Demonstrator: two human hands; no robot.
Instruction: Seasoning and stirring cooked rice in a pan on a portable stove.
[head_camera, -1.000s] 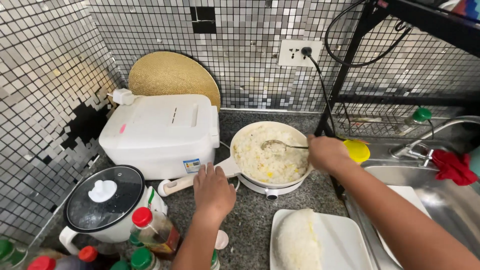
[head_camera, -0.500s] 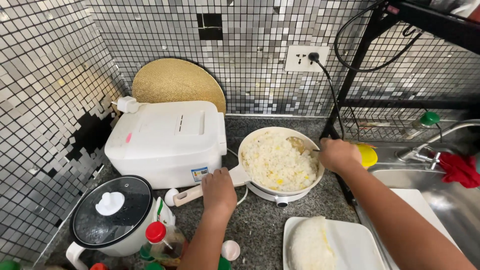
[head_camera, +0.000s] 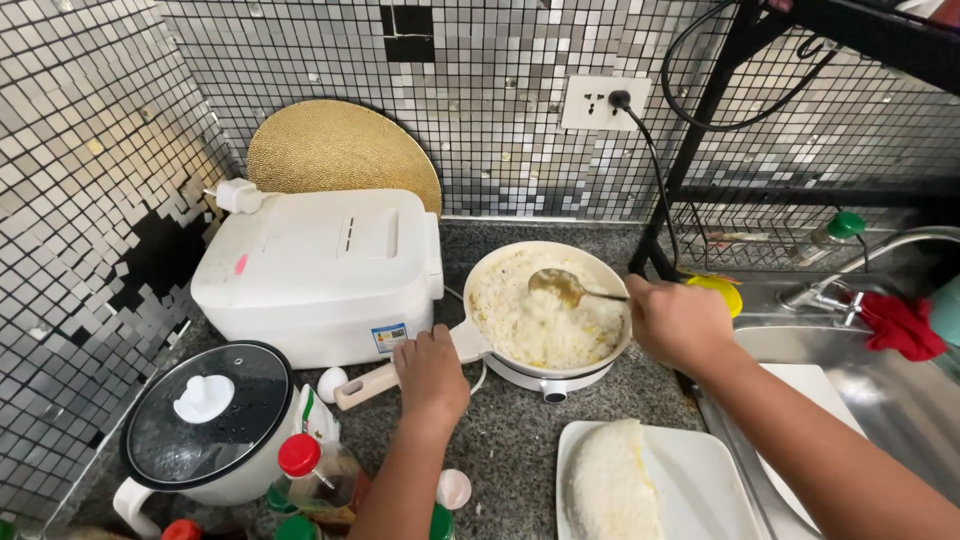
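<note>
Head view, looking down at a dark speckled counter (head_camera: 520, 440) with mirror tiles behind it. A white electric pan (head_camera: 545, 305) full of rice with yellow bits is sat in the middle of the counter, just right of a boxy white appliance (head_camera: 320, 270). The pan's pale handle (head_camera: 400, 372) is gripped by the left hand (head_camera: 432, 372), fingers curled down over it near where it joins the pan. A metal spoon (head_camera: 565, 288) is pinched in the right hand (head_camera: 680, 322), which is closed around the thin handle; the bowl of the spoon is held over the rice toward the back of the pan.

A white rectangular plate (head_camera: 690, 480) with a mound of white rice is parked in front of the pan, near the sink (head_camera: 900, 380). A rice cooker with a glass lid (head_camera: 205, 420) is seen at the lower left, with a red-capped bottle (head_camera: 300, 465) just beside it. A round gold mat (head_camera: 340, 150) is leaned on the wall behind the appliance, and a black cord is plugged into the wall outlet (head_camera: 600, 102).
</note>
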